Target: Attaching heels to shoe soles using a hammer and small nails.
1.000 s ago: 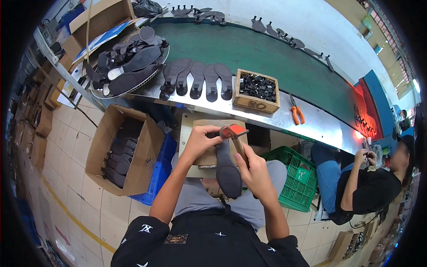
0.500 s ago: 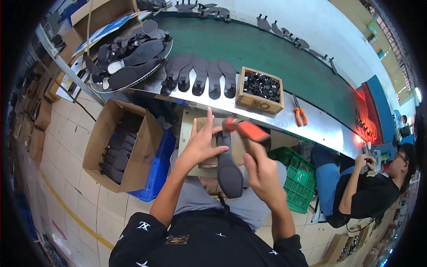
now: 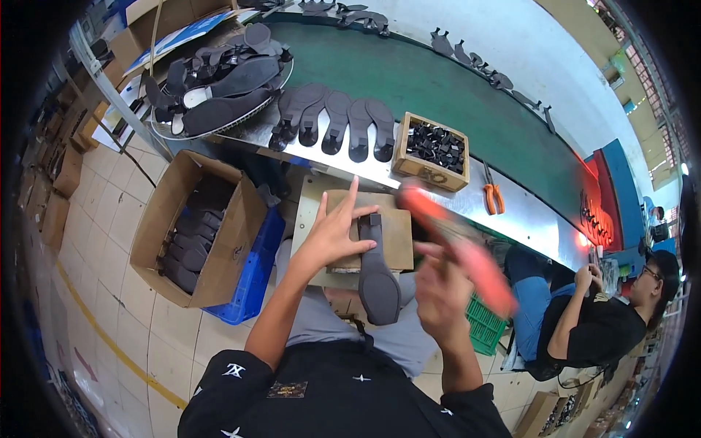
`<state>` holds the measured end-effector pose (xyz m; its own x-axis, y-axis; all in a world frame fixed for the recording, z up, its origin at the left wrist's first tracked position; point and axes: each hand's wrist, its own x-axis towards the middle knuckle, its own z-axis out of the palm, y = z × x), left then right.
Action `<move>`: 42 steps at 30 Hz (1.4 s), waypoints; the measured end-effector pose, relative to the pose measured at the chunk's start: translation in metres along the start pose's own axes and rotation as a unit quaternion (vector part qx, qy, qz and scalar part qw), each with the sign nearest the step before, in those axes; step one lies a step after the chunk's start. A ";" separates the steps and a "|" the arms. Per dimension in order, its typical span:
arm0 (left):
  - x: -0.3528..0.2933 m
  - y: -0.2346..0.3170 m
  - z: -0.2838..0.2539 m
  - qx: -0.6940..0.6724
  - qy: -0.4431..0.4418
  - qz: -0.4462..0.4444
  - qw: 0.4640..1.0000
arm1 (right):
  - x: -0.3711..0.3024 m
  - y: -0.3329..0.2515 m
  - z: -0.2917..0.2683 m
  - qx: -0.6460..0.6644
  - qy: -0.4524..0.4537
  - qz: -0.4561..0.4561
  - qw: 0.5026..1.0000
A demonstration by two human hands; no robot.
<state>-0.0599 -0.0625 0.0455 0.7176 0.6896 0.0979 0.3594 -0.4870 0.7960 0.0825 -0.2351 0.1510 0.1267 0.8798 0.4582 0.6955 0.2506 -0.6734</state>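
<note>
A dark shoe sole (image 3: 380, 286) with a heel lies lengthwise in front of me, its heel end on a brown board (image 3: 398, 226) and its broad end toward my lap. My left hand (image 3: 328, 237) is spread beside the heel; thumb and forefinger touch the sole's left side, while the other fingers point away. To the right, my right hand (image 3: 443, 292) is closed around a hammer with a red-orange part (image 3: 478, 266). The hammer is raised clear of the sole and smeared by motion, so its exact shape is hard to make out.
Beyond the board, a metal-edged bench holds several soles (image 3: 336, 120), a wooden box of small black pieces (image 3: 436, 146) and orange-handled pliers (image 3: 493, 193). A basket of soles (image 3: 234, 102) stands left, above a carton of soles (image 3: 190, 241). A co-worker (image 3: 606, 314) sits at right.
The hammer has swung away from the heel, up and to the right, with my right hand. My left hand and the sole have stayed nearly in place. The view has shifted slightly.
</note>
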 end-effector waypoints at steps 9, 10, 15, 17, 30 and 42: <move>-0.018 -0.009 0.013 0.020 0.076 0.150 0.986 | 0.019 0.027 -0.002 -0.012 -0.056 0.126 0.990; -0.018 -0.003 0.015 -0.083 0.039 0.207 0.974 | 0.024 0.036 0.001 -0.014 -0.049 0.130 0.990; -0.068 0.072 0.004 -0.212 -0.086 0.196 0.953 | 0.026 0.073 0.022 -0.204 -0.131 -0.028 0.970; -0.078 0.093 0.002 -0.250 -0.076 0.189 0.946 | 0.021 0.084 0.030 -0.232 -0.139 -0.049 0.961; -0.109 0.130 -0.004 -0.448 -0.269 -0.076 0.849 | -0.049 0.026 -0.032 0.397 -0.209 0.057 0.892; -0.098 0.136 0.008 -0.450 -0.381 -0.030 0.807 | -0.032 0.033 -0.047 0.337 -0.302 -0.127 0.882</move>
<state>-0.0763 -0.2004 0.1396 0.9968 0.0004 -0.0805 0.0750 0.3584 0.9306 0.1344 -0.2739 0.1412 -0.5148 0.7640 0.3889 0.0419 0.4755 -0.8787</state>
